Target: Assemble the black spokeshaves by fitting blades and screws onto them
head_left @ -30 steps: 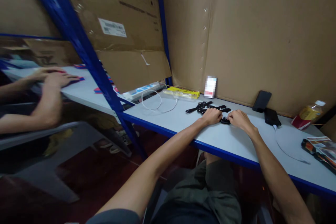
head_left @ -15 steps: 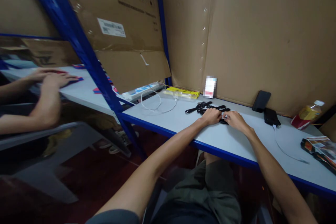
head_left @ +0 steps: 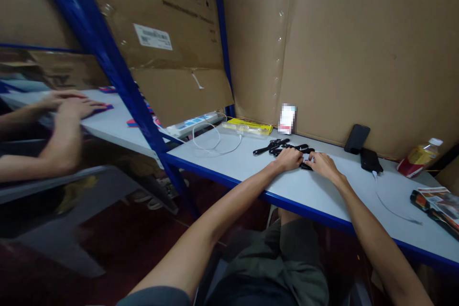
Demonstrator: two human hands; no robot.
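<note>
My left hand [head_left: 289, 158] rests on the table with its fingers curled over a small black glossy piece [head_left: 306, 166]. One end of that piece shows between my hands, and my left hand hides the rest. Close by on the right, my right hand [head_left: 323, 164] has thumb and fingers pinched together at the piece; what lies between the fingertips is too small to make out. Just behind my left hand lies a loose pile of several black, glossy, elongated items with rounded ends [head_left: 274, 145].
A phone with a lit screen [head_left: 287, 119] leans on the cardboard wall [head_left: 358, 57]. Rightward are a dark phone [head_left: 357, 137], a black device [head_left: 371, 159] with a white cable, and a bottle [head_left: 419, 158]. Another person's hands [head_left: 77, 105] work at the left table.
My right hand's fingers have shifted slightly at the black piece. My left hand stays in place, and the pile is unchanged.
</note>
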